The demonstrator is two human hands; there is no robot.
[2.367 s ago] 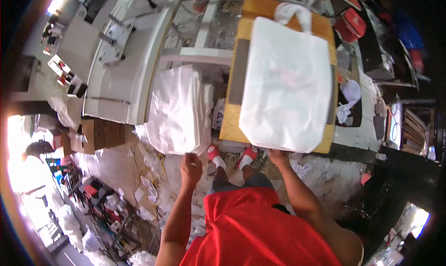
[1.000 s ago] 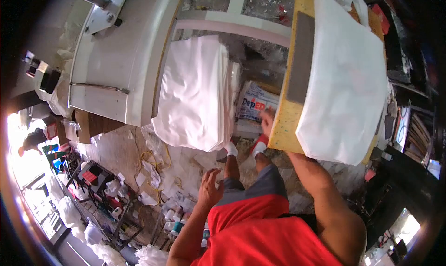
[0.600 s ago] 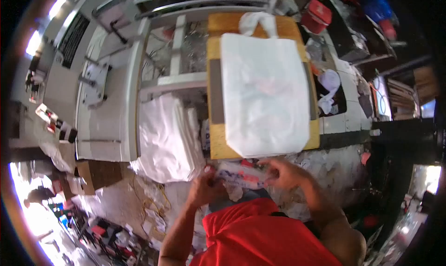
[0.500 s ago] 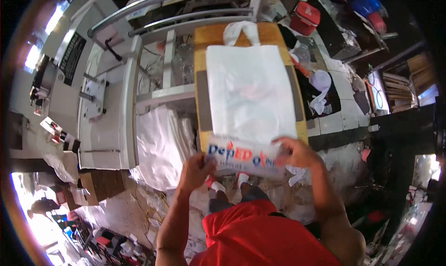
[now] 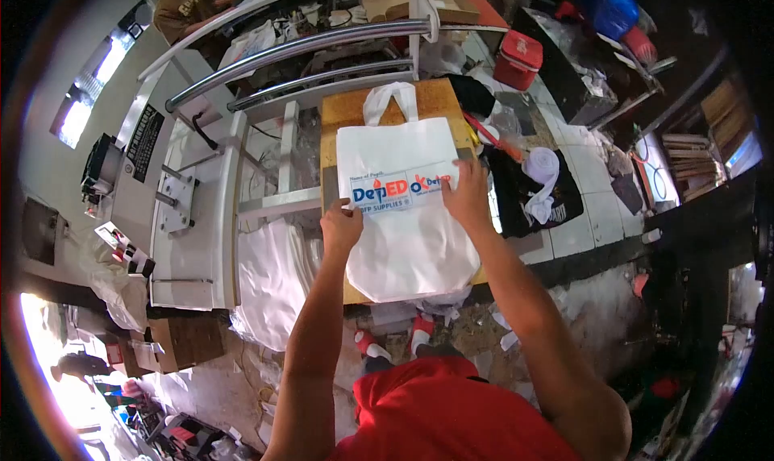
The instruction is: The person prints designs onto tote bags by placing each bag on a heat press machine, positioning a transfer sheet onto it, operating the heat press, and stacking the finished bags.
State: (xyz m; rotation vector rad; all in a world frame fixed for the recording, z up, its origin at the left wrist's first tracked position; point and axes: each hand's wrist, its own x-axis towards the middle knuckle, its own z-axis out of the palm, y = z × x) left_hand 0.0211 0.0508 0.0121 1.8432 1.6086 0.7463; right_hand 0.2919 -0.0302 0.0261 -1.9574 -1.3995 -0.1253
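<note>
A white tote bag [image 5: 411, 255] lies flat on a wooden board [image 5: 442, 100], its handles toward the far edge. Over the upper part of the bag is a printed transfer sheet [image 5: 385, 193] with blue, red and orange lettering that reads "DepED". My left hand [image 5: 342, 226] pinches the sheet's left edge. At the opposite edge, the fingers of my right hand [image 5: 468, 193] grip the sheet's right end and partly cover it. Whether the sheet touches the fabric all along I cannot tell.
White metal framework with steel bars [image 5: 298, 54] stands beyond and left of the board. Stacked white bags [image 5: 274, 276] lie at the left. To the right are a white roll [image 5: 541, 166] on black cloth and a red container [image 5: 518, 60]. Another person [image 5: 189, 14] is at the far left.
Both hands have carried the printed sheet forward, from near my body to over the tote bag. My view has shifted, and another person now shows at the top.
</note>
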